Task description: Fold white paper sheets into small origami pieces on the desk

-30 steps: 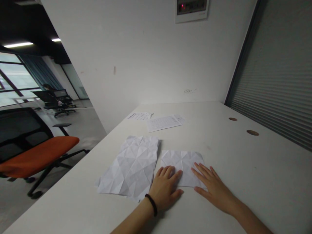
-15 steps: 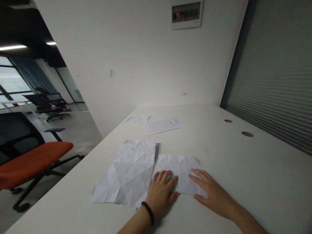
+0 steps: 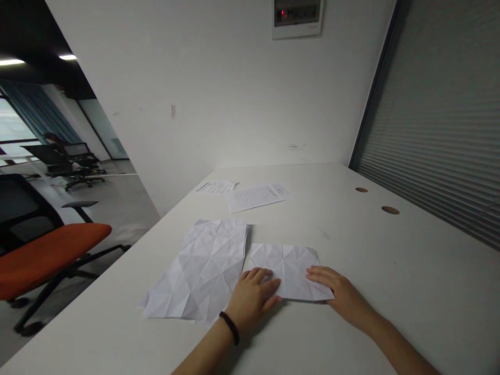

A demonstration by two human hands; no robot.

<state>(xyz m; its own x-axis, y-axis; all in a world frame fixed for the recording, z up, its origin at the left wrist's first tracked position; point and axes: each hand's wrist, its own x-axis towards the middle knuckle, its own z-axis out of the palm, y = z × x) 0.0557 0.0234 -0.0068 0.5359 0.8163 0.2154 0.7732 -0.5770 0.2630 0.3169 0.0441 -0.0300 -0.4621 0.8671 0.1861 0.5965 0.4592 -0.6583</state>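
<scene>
A small creased white paper square (image 3: 287,265) lies on the white table (image 3: 390,281) in front of me. My left hand (image 3: 252,297), with a black band on the wrist, rests flat on the paper's near left corner, fingers stretched out. Over at the near right corner sits my right hand (image 3: 338,294), its fingers slightly curled at the paper's edge. A larger creased white sheet (image 3: 203,268) lies just left of the small paper, touching my left hand's side.
Two printed sheets (image 3: 253,196) lie farther back on the table. Two round cable holes (image 3: 389,210) sit at the right, beside a grey slatted shutter. An orange office chair (image 3: 42,255) stands left of the table edge. A wall closes off the table's far end.
Both hands have slid back toward me along the small paper, the right hand's fingers now curling at its near right corner. The view has shifted slightly.
</scene>
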